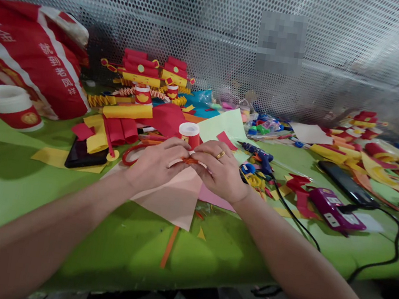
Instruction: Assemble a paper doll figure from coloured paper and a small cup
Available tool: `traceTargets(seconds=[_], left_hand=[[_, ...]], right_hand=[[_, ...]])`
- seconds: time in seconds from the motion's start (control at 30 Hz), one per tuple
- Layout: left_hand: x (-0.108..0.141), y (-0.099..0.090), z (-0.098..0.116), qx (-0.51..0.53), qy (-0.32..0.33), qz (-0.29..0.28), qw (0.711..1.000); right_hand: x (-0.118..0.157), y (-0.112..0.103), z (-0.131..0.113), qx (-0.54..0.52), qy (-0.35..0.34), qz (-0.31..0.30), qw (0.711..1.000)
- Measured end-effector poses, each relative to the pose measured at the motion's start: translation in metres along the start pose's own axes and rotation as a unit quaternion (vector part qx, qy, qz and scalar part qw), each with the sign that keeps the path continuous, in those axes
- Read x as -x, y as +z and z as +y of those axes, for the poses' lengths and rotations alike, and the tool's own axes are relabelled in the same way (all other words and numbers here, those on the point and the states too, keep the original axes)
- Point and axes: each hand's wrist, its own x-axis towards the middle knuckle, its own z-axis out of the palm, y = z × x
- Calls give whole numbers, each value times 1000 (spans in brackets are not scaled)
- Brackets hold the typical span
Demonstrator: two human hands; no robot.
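Between the fingertips of both hands is a small orange folded paper strip [189, 160], mostly covered by the fingers. My left hand [158, 161] pinches its left end, and my right hand [221, 170], with a ring on one finger, pinches the other. Just behind them stands a small red and white paper cup [189, 133], partly hidden by the fingers. Pale pink paper [174, 198] lies beneath the hands. Beside my left hand are red-handled scissors [132, 155], partly covered. A loose orange paper strip [170, 247] lies near the table's front edge.
Paper figures [141, 74] stand at the back against perforated metal. Left are a red bag [44, 61], a paper cup [12, 106] and a dark phone [85, 153]. Right are a blue glue gun [258, 153], its cord, a purple power strip [335, 210] and another phone [345, 182].
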Motion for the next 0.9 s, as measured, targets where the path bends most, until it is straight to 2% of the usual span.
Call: traceTargets(seconds=[0.33, 0.57, 0.9], left_hand=[[-1, 0, -2, 5, 7, 0, 1000], [-1, -1, 0, 4, -13, -12, 1000], [-3, -4, 7, 34, -61, -25, 997]], right_hand=[[1, 2, 0, -3, 2, 1, 1000], [2, 2, 0, -9, 31, -30, 999], [1, 2, 2, 0, -7, 19, 1000]])
